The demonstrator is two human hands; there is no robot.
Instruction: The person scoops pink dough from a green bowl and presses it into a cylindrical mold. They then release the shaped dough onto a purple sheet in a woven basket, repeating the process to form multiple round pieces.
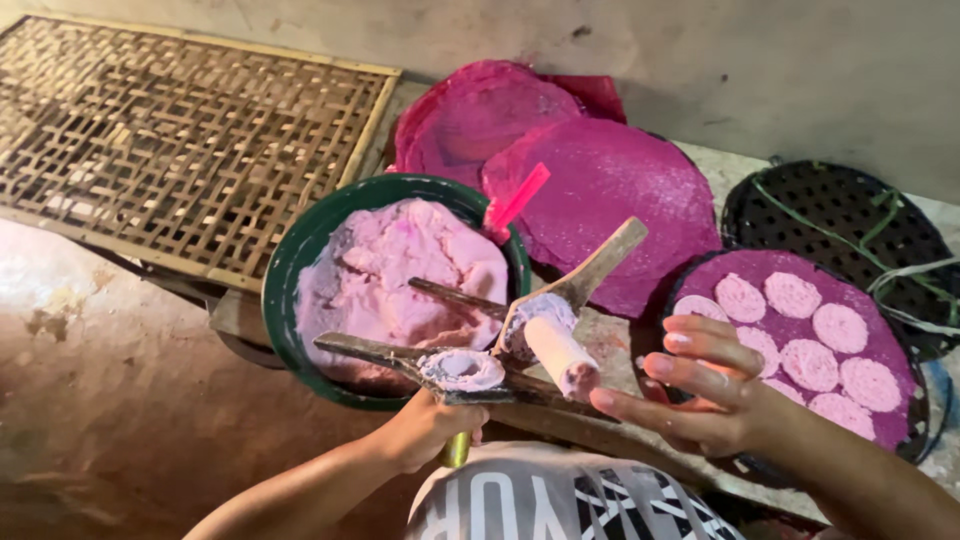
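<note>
Eight pink discs (810,345) lie on one tray (905,440); left grip (425,430) holds mould handle (455,450), right grip (700,395) wide.

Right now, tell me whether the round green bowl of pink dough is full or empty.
Nearly full: the round green bowl holds lumpy pale pink dough heaped close to its rim, with a dark strip of inner wall bare on the left.

I see a worn, reddish-brown floor (120,400) carrying everything. On it at upper left lies a woven bamboo rack (180,130), flat. Just beside the rack sits a green bowl (300,250) of pink dough. Behind the bowl I count 2 magenta discs (600,190) overlapping near the wall. At right lies 1 round tray (900,430) bearing pale pink cakes, and beyond it 1 dark perforated tray (830,210) with green and white straps across it.
</note>
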